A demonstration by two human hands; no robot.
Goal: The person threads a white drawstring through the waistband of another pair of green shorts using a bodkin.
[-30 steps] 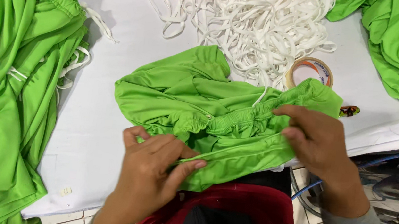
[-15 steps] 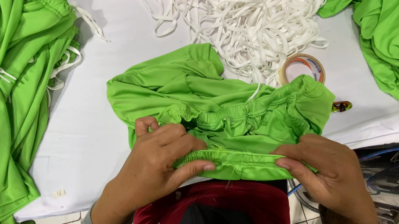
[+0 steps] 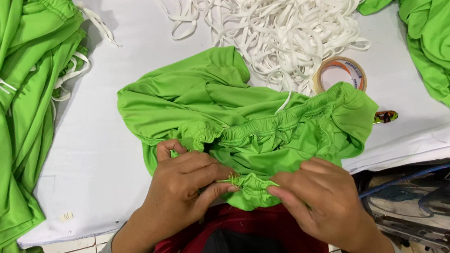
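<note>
Head camera looks down on a white table [image 3: 102, 147] where a pair of bright green shorts [image 3: 237, 116] lies at the near edge, right in front of the person. Both hands are closed in a pinch on the bunched waistband [image 3: 252, 183] of the shorts: the left hand [image 3: 186, 186] squeezes it with thumb and fingers, and the right hand [image 3: 320, 199] pinches it just beside, so the fingertips almost meet. To do this well, it seems best to keep the pinch small and tight, hold the gathered cloth flat between the two hands, and move along it bit by bit so nothing slips. A heap of white elastic bands [image 3: 278, 27] and a roll of tape [image 3: 342, 73] lie behind the shorts, and more green clothes [image 3: 11, 117] are piled at the left.
</note>
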